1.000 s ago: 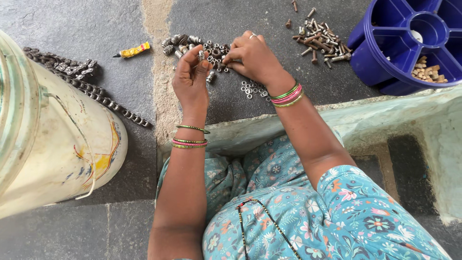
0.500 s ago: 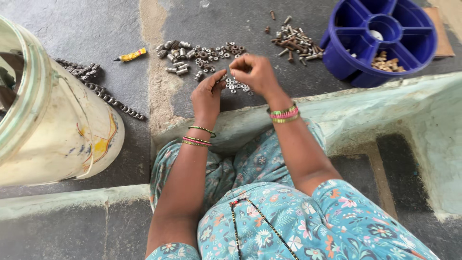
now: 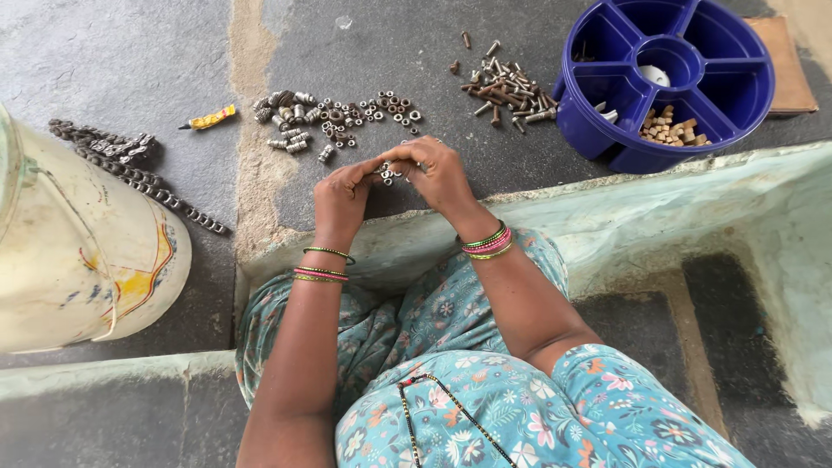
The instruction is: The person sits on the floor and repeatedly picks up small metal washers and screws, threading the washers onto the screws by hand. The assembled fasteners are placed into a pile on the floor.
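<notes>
I pinch a few small metal nuts (image 3: 387, 171) between the fingertips of my left hand (image 3: 341, 195) and right hand (image 3: 440, 173), just above the stone floor (image 3: 130, 52); I judge them hard, light, slippery, best pinched across the flats, near the loose nut pile (image 3: 347, 117)

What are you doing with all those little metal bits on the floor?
A person sits at a stone floor and pinches a few small metal nuts between the left hand and the right hand. Just beyond lies a pile of nuts and bushings, then a heap of bolts beside a blue divided tray. A chain lies by a pale bucket.
</notes>
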